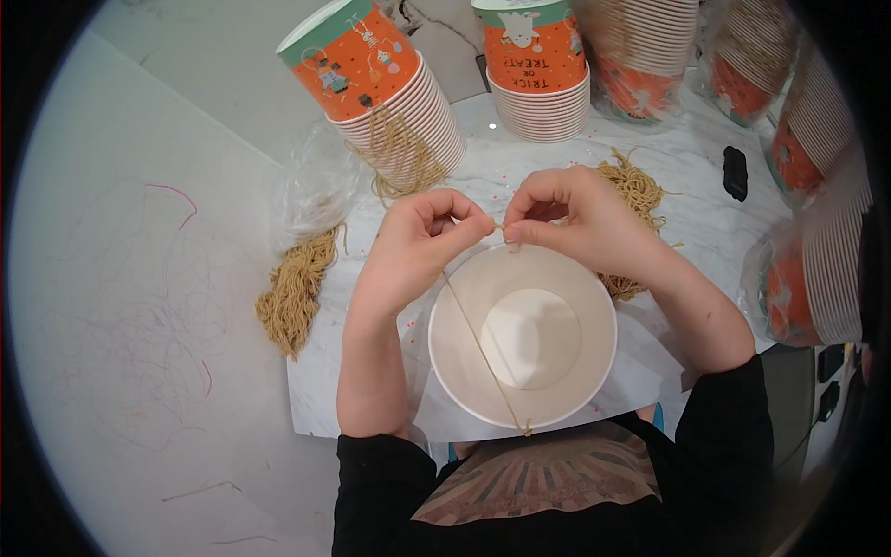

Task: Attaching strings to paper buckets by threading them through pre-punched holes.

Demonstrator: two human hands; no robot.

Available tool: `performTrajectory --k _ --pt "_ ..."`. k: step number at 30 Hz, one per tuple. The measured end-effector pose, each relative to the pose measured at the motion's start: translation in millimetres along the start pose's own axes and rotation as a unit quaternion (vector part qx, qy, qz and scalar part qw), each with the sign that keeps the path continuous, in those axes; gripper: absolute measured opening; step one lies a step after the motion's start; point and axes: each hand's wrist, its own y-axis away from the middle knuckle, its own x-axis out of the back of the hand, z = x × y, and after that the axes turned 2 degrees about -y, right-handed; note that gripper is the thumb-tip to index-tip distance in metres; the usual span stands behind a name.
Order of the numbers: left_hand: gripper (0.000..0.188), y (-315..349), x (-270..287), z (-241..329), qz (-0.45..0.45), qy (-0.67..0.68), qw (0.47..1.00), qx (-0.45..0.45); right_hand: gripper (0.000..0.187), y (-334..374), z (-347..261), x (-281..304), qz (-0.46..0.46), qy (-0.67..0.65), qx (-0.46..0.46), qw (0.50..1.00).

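A white paper bucket [455, 348] stands in front of me, its open mouth facing up. Above its far rim my left hand [418, 241] and my right hand [566, 213] pinch a short piece of tan string [498, 227] between thumbs and fingers, the fingertips close together. From near my left hand the tan string [478, 343] runs slackly across the bucket's mouth to the near rim, where a small knot [526, 429] shows. Whether a knot is forming between my fingertips is too small to tell.
Stacked orange buckets [348, 60] and a second stack [535, 56] stand at the back. More stacks in clear plastic [640, 56] line the right. Bundles of tan string lie left [297, 292] and right [636, 190]. A black object [735, 174] rests at the right.
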Motion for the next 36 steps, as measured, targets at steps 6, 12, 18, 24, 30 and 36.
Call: performTrajectory --k 6,12,18,24,30,36 --pt "0.017 -3.3 -3.0 -4.4 -0.010 0.045 0.998 -0.031 0.011 -4.8 2.6 3.1 -0.010 -0.035 -0.054 0.998" --pt "0.023 -5.1 -5.9 -7.0 0.002 0.063 0.998 -0.028 0.016 -7.6 9.5 -3.6 0.012 -0.115 -0.057 0.992" --pt "0.023 -7.9 -6.6 -10.1 0.015 0.087 0.995 -0.036 0.013 -8.5 10.2 0.1 -0.031 -0.082 -0.054 0.995" --pt "0.023 -8.4 -8.6 -8.2 0.034 0.096 0.994 -0.047 0.015 -9.6 15.7 -1.2 -0.033 -0.065 -0.024 0.997" --pt "0.024 -9.9 -8.4 -11.6 0.058 0.069 0.994 -0.061 0.017 -13.8 19.6 0.5 -0.037 -0.034 -0.005 0.999" --pt "0.023 -7.9 -0.1 -10.0 0.086 0.035 0.994 -0.056 0.017 -18.1 27.8 4.3 -0.080 -0.097 -0.050 0.991"
